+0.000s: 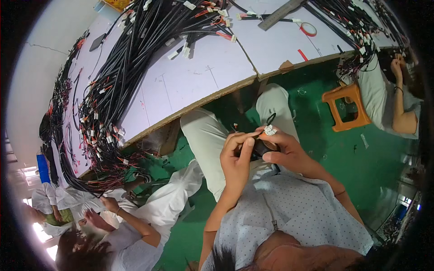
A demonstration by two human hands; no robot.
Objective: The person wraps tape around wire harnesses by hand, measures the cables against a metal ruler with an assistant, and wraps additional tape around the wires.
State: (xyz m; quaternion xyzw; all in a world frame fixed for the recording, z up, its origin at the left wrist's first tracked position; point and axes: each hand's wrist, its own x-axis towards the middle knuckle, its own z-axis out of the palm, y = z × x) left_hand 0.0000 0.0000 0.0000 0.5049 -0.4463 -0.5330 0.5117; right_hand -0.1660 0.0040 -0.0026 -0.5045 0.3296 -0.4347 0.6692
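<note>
Near the middle of the frame the person's 2 hands met over the lap. The left hand (237, 156) was curled, its fingers (247, 147) pressed against a small black part (260, 148) held between both hands. The right hand (285, 151) closed around the same part from the other side, its thumb and forefinger pinching a small white connector (270, 130) at the top. A thin black wire (270, 119) looped up just above the connector. How the part and connector joined could not be told; the fingers hid most of it.

The step in hand looked like fitting or checking the connector on the wire's end, done in the lap and away from the counter (190, 79). That counter filled the upper left of the frame, covered with bundles of black cable (131, 58) carrying white tags and red leads. A metal ruler (280, 13) and a roll of red tape (308, 29) lay toward the upper right.

The next move would likely call for a steady pinch on the connector while the left hand braced the black part.

An orange stool (346, 106) stood on the green floor (316, 135) at the right, beside another person's arm (400, 101). More people sat at the lower left.
</note>
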